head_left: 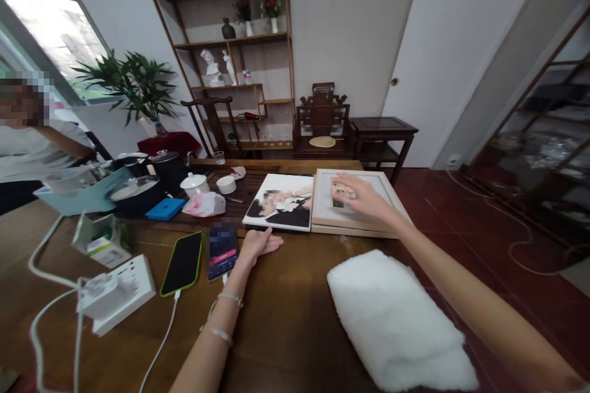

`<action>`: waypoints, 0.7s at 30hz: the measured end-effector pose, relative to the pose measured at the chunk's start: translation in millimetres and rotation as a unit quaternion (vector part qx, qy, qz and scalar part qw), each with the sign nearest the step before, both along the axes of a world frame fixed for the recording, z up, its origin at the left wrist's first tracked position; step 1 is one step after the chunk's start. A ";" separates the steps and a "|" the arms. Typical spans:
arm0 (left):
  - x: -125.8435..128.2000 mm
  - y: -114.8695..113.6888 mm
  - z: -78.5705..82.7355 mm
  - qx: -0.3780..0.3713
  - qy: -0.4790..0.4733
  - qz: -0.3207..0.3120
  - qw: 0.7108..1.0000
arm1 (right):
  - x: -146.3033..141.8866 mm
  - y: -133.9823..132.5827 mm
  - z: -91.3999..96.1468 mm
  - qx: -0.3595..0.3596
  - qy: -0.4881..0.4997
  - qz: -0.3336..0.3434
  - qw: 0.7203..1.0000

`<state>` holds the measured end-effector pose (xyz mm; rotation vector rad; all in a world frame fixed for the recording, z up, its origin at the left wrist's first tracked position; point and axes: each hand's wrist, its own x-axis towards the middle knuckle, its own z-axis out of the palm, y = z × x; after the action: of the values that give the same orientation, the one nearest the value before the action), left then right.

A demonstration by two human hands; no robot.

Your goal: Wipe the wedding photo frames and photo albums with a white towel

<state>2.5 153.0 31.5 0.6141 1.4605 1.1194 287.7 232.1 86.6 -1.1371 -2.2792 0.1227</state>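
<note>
Our left hand (262,244), fingers extended and holding nothing, lies just beside the photo (281,204). Our right hand (362,196) spreads loosely over the frame (326,196) near the table's (286,307) far right corner; whether they touch, we cannot tell.

A carved chair (321,113), ornament shelf (207,44) and plant (144,85) suggest a home.

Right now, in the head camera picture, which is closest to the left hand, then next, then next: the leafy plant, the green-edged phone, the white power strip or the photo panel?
From the left hand:
1. Photo panel, just beyond it.
2. Green-edged phone, to its left.
3. White power strip, farther left.
4. Leafy plant, far back left.
</note>
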 end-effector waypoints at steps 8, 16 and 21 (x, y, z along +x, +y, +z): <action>50.4 25.1 54.4 0.117 0.379 -0.205 0.895 | 138.6 -30.8 -45.6 -0.129 0.075 -0.289 0.946; 127.3 102.7 52.0 0.078 0.653 -0.208 0.724 | 113.0 -8.6 -47.0 -0.238 0.037 -0.346 0.907; 129.8 101.6 46.5 0.104 0.692 -0.225 0.678 | 112.7 -3.6 -43.3 -0.239 0.024 -0.347 0.907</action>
<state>132.3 254.6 78.0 2.1691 2.1654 0.2426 400.4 228.5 43.3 -2.1033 -1.7035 0.4334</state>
